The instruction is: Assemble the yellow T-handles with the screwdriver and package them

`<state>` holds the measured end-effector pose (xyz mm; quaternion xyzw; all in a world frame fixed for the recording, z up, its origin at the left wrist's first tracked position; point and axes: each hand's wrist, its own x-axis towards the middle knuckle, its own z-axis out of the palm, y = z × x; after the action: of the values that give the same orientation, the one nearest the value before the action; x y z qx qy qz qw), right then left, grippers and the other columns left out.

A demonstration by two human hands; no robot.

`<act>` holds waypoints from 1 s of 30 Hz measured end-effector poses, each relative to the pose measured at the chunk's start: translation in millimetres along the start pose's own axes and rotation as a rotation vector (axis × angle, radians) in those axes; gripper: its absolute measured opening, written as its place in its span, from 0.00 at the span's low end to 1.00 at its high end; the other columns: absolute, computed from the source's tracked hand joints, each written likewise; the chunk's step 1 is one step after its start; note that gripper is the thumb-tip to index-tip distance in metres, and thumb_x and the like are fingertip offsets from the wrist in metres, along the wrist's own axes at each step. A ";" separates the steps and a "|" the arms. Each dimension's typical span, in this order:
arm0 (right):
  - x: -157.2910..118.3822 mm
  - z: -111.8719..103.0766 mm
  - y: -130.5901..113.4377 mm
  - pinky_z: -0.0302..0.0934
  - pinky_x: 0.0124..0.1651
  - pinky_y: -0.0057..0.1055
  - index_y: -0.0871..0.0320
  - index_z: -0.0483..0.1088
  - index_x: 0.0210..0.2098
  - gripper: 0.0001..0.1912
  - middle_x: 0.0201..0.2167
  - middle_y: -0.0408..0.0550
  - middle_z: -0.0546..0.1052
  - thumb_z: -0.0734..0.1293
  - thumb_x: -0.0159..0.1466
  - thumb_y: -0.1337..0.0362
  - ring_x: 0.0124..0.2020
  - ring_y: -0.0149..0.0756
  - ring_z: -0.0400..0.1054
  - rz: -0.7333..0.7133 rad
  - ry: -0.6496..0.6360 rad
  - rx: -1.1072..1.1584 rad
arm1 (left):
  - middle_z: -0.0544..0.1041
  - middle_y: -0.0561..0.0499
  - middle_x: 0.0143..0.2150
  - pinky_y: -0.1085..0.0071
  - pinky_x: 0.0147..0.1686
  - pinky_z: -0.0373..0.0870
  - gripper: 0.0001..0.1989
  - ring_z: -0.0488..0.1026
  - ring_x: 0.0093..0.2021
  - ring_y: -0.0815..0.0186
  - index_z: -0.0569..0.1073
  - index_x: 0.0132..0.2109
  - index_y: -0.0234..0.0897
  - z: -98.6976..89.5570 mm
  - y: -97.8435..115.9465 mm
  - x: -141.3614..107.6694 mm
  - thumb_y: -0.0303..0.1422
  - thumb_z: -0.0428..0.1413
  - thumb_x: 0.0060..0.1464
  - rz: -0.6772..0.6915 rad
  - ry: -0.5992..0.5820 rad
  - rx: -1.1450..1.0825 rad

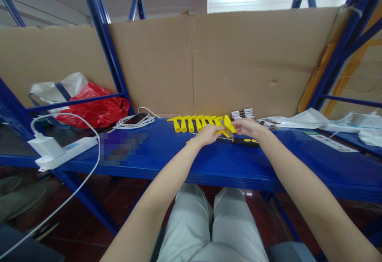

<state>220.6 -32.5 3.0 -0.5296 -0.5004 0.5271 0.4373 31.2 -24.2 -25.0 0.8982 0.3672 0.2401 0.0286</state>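
Both of my hands meet over the blue table, just right of its middle. My left hand [209, 134] is closed on a yellow plastic part [222, 133]; a flat greyish piece [228, 130] shows beside it. With pinched fingers, my right hand [246, 127] holds a flared yellow piece [229, 124] against the left one. Whether these are joined I cannot tell. Several like yellow handled parts [191, 124] stand in a row behind my left hand, hollow ends toward me. Below my hands lies a screwdriver [245, 142] with a black and yellow handle, its shaft pointing left.
Behind the row rises a cardboard wall [238, 63]. Small white-and-black packs [242, 113] are stacked behind my right hand. A phone [137, 119] with coiled white cable lies left. A power strip [70, 152] sits at the left edge, a printed sheet [331, 142] at right.
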 end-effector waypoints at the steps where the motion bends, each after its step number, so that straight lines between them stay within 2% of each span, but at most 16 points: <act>1: 0.6 -1.2 -0.4 0.52 0.18 0.20 0.62 0.65 0.22 0.13 0.14 0.43 0.67 0.62 0.63 0.75 0.15 0.23 0.57 -0.012 0.016 0.017 | 0.76 0.46 0.56 0.64 0.58 0.67 0.20 0.74 0.57 0.60 0.73 0.58 0.36 0.0 0.0 -0.1 0.26 0.55 0.58 -0.005 0.004 -0.009; 5: 3.0 -6.2 -0.7 0.51 0.19 0.22 0.61 0.64 0.21 0.13 0.14 0.42 0.67 0.64 0.60 0.76 0.16 0.24 0.58 -0.060 0.061 0.072 | 0.76 0.45 0.56 0.63 0.60 0.66 0.20 0.73 0.57 0.60 0.74 0.57 0.36 0.7 -1.2 -0.3 0.26 0.56 0.58 -0.018 0.017 -0.029; 11: 2.8 -8.0 1.2 0.50 0.19 0.23 0.60 0.63 0.21 0.12 0.14 0.42 0.65 0.66 0.58 0.75 0.16 0.24 0.55 -0.083 0.042 0.050 | 0.76 0.46 0.57 0.63 0.59 0.66 0.21 0.73 0.57 0.60 0.73 0.58 0.39 -0.4 -1.1 -1.3 0.27 0.56 0.58 -0.011 0.024 -0.029; 14: -0.4 -6.2 1.3 0.47 0.18 0.23 0.60 0.62 0.20 0.13 0.14 0.40 0.63 0.66 0.57 0.74 0.15 0.22 0.51 -0.090 0.024 0.014 | 0.75 0.43 0.58 0.62 0.58 0.67 0.24 0.73 0.57 0.58 0.69 0.61 0.37 -0.9 0.1 -2.2 0.27 0.56 0.58 -0.027 0.018 -0.014; 21: -5.2 2.9 -0.6 0.37 0.16 0.20 0.58 0.56 0.17 0.17 0.13 0.36 0.56 0.66 0.58 0.74 0.13 0.19 0.45 -0.077 0.046 -0.064 | 0.74 0.39 0.58 0.61 0.56 0.68 0.36 0.72 0.58 0.54 0.54 0.69 0.34 3.3 -0.7 -2.4 0.29 0.57 0.57 -0.088 0.047 0.010; 30: -1.6 13.6 3.4 0.34 0.14 0.20 0.58 0.59 0.21 0.15 0.11 0.32 0.53 0.70 0.56 0.70 0.12 0.18 0.40 -0.078 0.084 -0.153 | 0.73 0.38 0.59 0.63 0.57 0.66 0.36 0.71 0.58 0.56 0.51 0.69 0.34 3.9 -0.1 -1.8 0.29 0.57 0.58 -0.100 0.035 0.010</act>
<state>207.4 -35.4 -1.0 -0.5632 -0.5406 0.4474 0.4364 31.8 -24.8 -29.2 0.8745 0.4134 0.2520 0.0296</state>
